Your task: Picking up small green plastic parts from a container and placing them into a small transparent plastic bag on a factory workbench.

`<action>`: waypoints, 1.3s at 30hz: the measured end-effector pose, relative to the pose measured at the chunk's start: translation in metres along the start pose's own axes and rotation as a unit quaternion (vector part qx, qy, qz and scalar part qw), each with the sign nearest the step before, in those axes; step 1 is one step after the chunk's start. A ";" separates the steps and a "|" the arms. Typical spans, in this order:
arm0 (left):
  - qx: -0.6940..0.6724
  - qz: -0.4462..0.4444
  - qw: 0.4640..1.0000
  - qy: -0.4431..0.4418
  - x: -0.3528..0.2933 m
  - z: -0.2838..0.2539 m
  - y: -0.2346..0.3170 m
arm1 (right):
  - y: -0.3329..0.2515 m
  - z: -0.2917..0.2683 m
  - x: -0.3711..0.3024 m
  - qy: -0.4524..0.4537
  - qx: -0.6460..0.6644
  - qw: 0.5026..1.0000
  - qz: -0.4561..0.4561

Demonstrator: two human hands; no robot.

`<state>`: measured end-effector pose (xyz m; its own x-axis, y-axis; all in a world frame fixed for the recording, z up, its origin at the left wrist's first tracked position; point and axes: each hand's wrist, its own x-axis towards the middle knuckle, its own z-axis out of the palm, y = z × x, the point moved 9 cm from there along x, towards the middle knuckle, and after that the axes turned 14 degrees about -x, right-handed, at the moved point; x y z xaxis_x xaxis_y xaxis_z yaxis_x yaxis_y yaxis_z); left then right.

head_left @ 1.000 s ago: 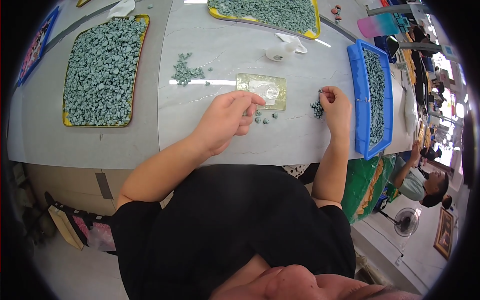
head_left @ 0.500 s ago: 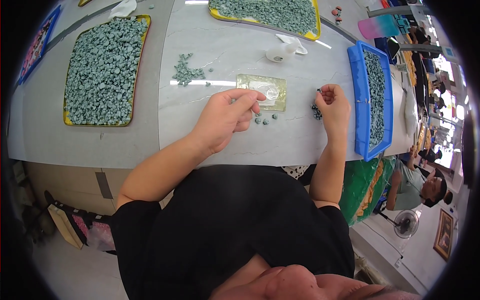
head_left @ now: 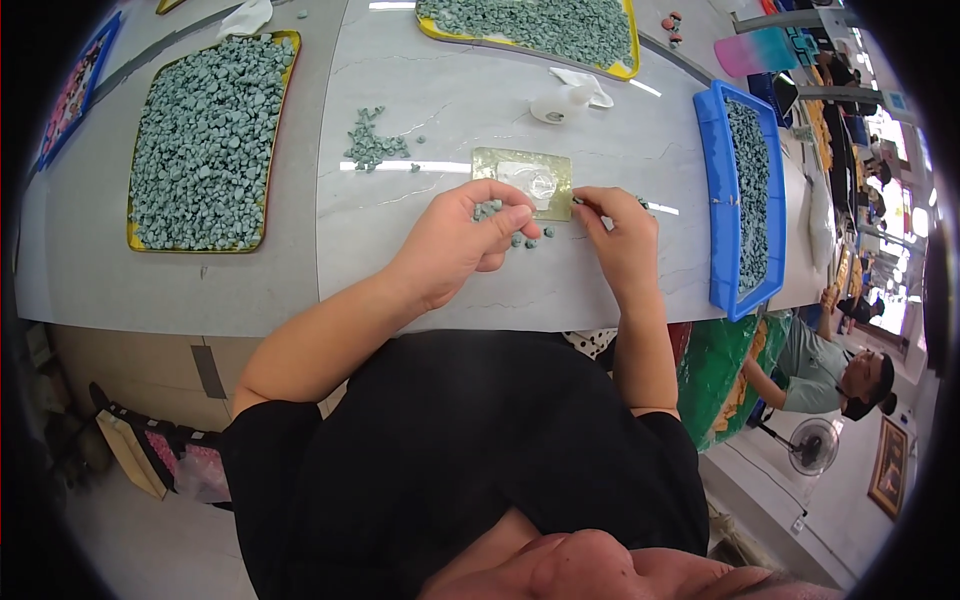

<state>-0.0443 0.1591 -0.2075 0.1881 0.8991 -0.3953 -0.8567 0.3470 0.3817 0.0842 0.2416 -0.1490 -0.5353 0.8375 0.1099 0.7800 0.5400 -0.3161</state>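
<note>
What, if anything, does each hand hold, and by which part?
The right hand pinches a small dark piece, its gripped part hidden; whether the left hand holds anything cannot be told.

A pale grey bench (head_left: pixel 560 290) with a glossy, faintly veined top spans the upper half of the frame, a straight seam running down it left of centre and white streaks of reflected light lying across it. Pale floor (head_left: pixel 170 545) shows at lower left. At lower right, the room appears tipped sideways: a white wall (head_left: pixel 845 500) with a brown-framed picture (head_left: pixel 887 468), a round fan (head_left: pixel 812 447) and a thin dark cable (head_left: pixel 768 474). Glaring white window light (head_left: pixel 890 310) fills patches near the right edge
</note>
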 end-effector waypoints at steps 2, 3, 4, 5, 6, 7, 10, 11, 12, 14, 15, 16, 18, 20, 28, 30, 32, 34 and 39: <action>0.002 -0.022 1.000 -0.016 0.000 -0.001 -0.004 | -0.005 0.000 -0.002 0.010 -0.011 1.000 -0.026; 0.002 -0.022 1.000 -0.016 -0.001 -0.001 -0.004 | -0.010 -0.001 -0.003 0.020 -0.021 0.998 -0.051; -0.002 -0.019 1.000 -0.009 -0.001 -0.002 -0.003 | -0.009 0.002 -0.004 0.020 -0.022 0.998 -0.051; -0.006 -0.017 1.000 -0.002 -0.001 -0.002 -0.002 | -0.013 0.003 -0.005 0.032 -0.054 0.995 -0.080; -0.006 -0.016 1.000 -0.002 -0.002 -0.001 -0.002 | -0.018 0.004 -0.007 0.044 -0.086 0.989 -0.109; 0.000 -0.020 1.000 0.020 -0.003 -0.004 -0.001 | -0.019 0.004 -0.007 0.044 -0.086 0.989 -0.110; 0.009 -0.021 0.999 0.043 -0.004 -0.009 0.000 | -0.028 0.002 -0.008 0.062 -0.126 0.981 -0.135; 0.012 -0.018 0.999 0.044 -0.004 -0.009 0.000 | -0.027 0.001 -0.007 0.065 -0.114 0.984 -0.124; 0.012 -0.018 0.999 0.044 -0.005 -0.009 0.000 | -0.026 0.001 -0.006 0.068 -0.102 0.986 -0.113; 0.013 -0.017 0.999 0.038 -0.005 -0.008 0.000 | -0.027 -0.002 -0.006 0.085 -0.075 0.988 -0.102; 0.013 -0.017 0.999 0.037 -0.005 -0.009 0.000 | -0.027 -0.006 -0.006 0.102 -0.047 0.990 -0.091; 0.010 -0.014 0.999 0.036 -0.004 -0.010 0.000 | -0.029 -0.006 -0.005 0.102 -0.046 0.990 -0.091; 0.006 -0.011 0.999 0.036 -0.005 -0.011 0.000 | -0.048 -0.019 -0.011 0.181 -0.052 0.967 -0.173; -0.012 -0.013 0.999 0.037 -0.005 -0.012 -0.001 | -0.056 -0.017 -0.011 0.189 -0.045 0.958 -0.209; -0.002 -0.019 0.999 0.029 -0.006 -0.016 0.000 | -0.071 -0.012 -0.014 0.184 -0.079 0.941 -0.274; -0.004 -0.018 0.999 0.026 -0.007 -0.015 0.001 | -0.073 -0.010 -0.015 0.181 -0.082 0.939 -0.282; -0.003 -0.018 0.999 0.036 -0.008 -0.015 0.002 | -0.075 -0.010 -0.015 0.181 -0.083 0.938 -0.284; -0.002 -0.019 0.999 0.036 -0.007 -0.015 0.002 | -0.075 -0.009 -0.015 0.182 -0.084 0.937 -0.286; 0.007 0.000 1.000 0.021 -0.009 -0.015 0.003 | -0.056 -0.014 -0.010 0.186 0.029 0.968 -0.168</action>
<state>-0.0560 0.1483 -0.2158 0.1687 0.8871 -0.4296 -0.8492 0.3521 0.3936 0.0505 0.2041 -0.1194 -0.5934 0.5927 0.5446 0.5571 0.7908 -0.2536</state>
